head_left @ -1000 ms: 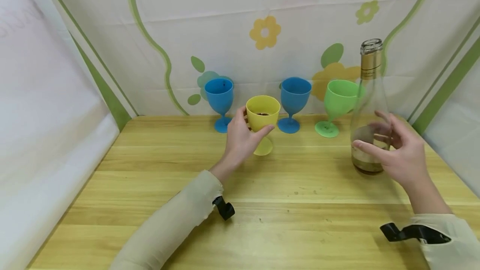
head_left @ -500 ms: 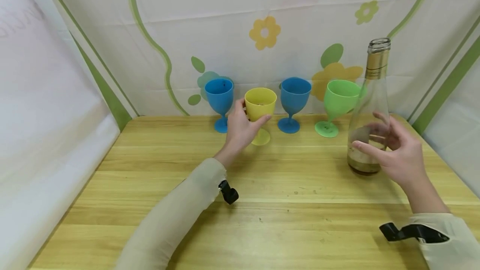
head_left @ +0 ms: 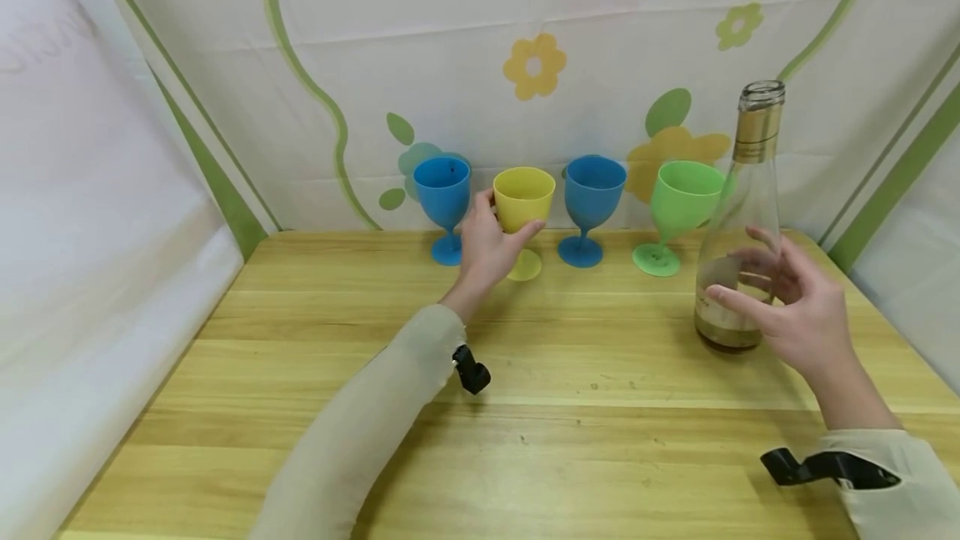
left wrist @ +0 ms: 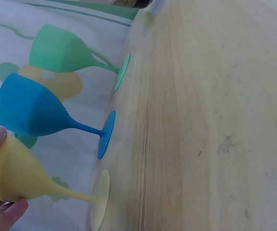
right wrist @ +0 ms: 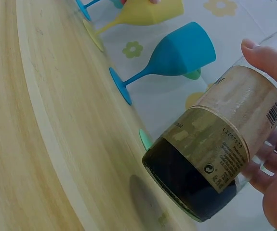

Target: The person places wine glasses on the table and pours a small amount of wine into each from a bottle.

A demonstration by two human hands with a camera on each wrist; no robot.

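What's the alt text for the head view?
A left hand grips a yellow plastic goblet in a row with two blue goblets and a green goblet on a wooden table, while the right hand holds a clear glass bottle.

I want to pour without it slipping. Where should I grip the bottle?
Grip the bottle around its wide lower body, from the right, where the right hand sits. It stands upright; the neck is narrow and tall, so a low grip looks steadier.

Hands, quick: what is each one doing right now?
Left hand: holds the bowl of the yellow plastic goblet.
Right hand: fingers curled round the clear glass bottle standing on the wooden table.
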